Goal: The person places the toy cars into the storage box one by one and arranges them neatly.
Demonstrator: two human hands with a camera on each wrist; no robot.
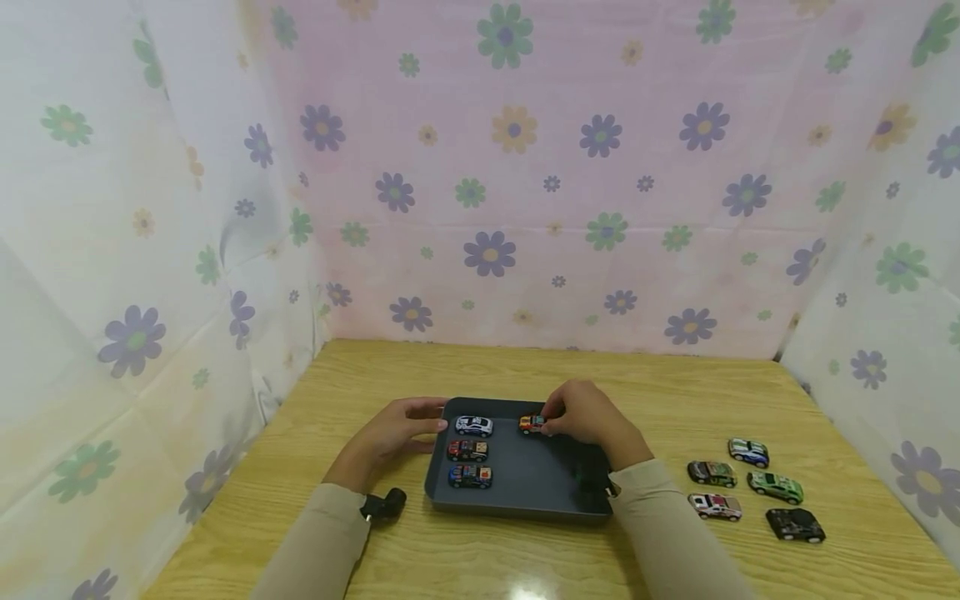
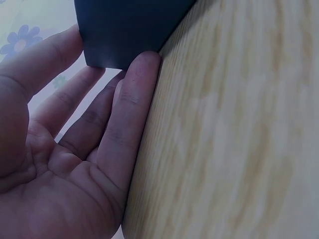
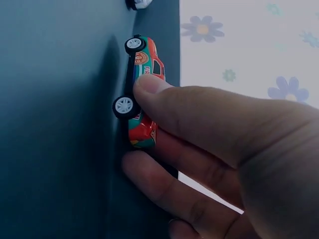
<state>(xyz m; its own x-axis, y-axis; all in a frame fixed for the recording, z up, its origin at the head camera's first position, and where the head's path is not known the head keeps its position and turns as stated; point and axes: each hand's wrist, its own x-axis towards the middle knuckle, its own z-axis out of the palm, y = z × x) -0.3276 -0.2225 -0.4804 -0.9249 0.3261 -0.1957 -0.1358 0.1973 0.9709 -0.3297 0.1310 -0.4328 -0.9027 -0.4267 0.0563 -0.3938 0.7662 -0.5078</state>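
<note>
A curtain (image 1: 491, 192) with printed flowers stands behind the wooden table (image 1: 360, 375), on which lies a dark grey tray (image 1: 517, 507). The right hand (image 1: 596, 423) pinches a red and green toy car (image 3: 144, 132) between thumb and fingers, inside the tray near its far wall; whether the wheels touch the bottom, I cannot tell. The left hand (image 1: 392, 432) has its fingers extended and apart, touching the tray's left side. Near that side, three small cars (image 1: 468, 451) form a column inside, and five other cars (image 1: 776, 487) stand on the table, to the right
</note>
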